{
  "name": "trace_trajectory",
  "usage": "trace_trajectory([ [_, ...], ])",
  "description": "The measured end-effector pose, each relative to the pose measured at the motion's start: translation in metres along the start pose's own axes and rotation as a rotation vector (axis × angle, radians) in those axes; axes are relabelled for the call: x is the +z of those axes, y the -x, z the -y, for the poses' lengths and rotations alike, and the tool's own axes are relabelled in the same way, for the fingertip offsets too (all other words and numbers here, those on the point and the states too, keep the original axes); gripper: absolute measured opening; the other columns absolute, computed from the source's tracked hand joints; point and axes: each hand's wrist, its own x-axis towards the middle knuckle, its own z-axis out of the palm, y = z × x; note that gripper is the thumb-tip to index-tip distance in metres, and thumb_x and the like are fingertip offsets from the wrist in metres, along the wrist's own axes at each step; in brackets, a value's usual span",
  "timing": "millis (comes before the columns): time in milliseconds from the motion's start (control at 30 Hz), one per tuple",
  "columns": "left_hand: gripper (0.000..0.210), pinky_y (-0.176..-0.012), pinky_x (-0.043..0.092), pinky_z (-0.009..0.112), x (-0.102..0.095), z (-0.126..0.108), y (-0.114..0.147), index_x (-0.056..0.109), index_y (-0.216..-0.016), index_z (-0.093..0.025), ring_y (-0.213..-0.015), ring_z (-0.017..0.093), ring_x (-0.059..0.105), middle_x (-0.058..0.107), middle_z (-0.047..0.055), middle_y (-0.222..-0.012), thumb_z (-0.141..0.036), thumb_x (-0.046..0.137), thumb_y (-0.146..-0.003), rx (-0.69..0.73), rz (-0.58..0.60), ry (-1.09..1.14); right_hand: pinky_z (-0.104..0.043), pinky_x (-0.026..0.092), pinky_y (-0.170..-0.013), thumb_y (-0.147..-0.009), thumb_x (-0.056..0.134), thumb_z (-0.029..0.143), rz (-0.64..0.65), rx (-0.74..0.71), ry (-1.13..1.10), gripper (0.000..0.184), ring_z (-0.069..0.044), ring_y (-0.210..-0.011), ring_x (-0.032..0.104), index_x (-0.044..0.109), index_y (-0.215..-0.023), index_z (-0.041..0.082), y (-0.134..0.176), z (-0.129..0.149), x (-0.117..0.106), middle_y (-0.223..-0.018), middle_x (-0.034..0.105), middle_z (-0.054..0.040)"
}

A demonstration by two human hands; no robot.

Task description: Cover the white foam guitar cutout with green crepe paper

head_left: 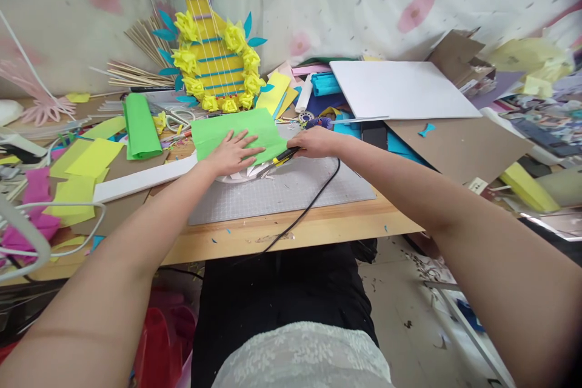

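My left hand (pixel 234 154) lies flat, fingers spread, on a sheet of bright green paper (pixel 236 124). Below it, part of a white plate (pixel 234 179) with paper scraps shows on the grey cutting mat (pixel 254 203). At the sheet's lower right corner, my right hand (pixel 313 142) is closed on the dark end of a black-and-yellow tool (pixel 282 157) that looks like a cutter knife. Its fingertips are partly hidden. Just behind that hand sits a dark blue glue gun (pixel 318 123) with a clear stick. A black cable (pixel 304 212) crosses the mat from under the right wrist.
A yellow guitar shape (pixel 220 66) with paper flowers stands behind. To the left lie a green roll (pixel 140 127), yellow sheets (pixel 93 157) and a white strip (pixel 145 179). A white board (pixel 404 88) and brown cardboard (pixel 454 142) lie on the right. The table edge (pixel 318 233) is in front.
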Motion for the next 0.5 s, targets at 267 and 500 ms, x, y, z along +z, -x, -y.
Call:
trace_trajectory([
  [267, 0.048, -0.116, 0.006, 0.051, -0.003, -0.001, 0.001, 0.036, -0.142, -0.037, -0.146, 0.024, 0.012, 0.025, -0.001, -0.156, -0.046, 0.028, -0.095, -0.013, 0.014, 0.021, -0.026, 0.035, -0.067, -0.085, 0.053, 0.035, -0.076, 0.120, -0.310, 0.029, -0.020, -0.087, 0.059, 0.061, -0.108, 0.020, 0.018, -0.001, 0.029, -0.099, 0.067, -0.0063],
  [500, 0.066, -0.118, 0.008, 0.049, -0.006, 0.002, -0.004, 0.025, -0.148, -0.026, -0.145, 0.023, 0.016, 0.029, 0.003, -0.154, -0.048, 0.040, -0.088, -0.079, 0.003, 0.162, -0.030, 0.042, -0.073, -0.086, 0.047, 0.041, -0.426, 0.334, -0.621, 0.034, -0.021, -0.086, 0.059, 0.056, -0.108, 0.017, 0.020, 0.010, 0.042, -0.100, 0.066, -0.0089],
])
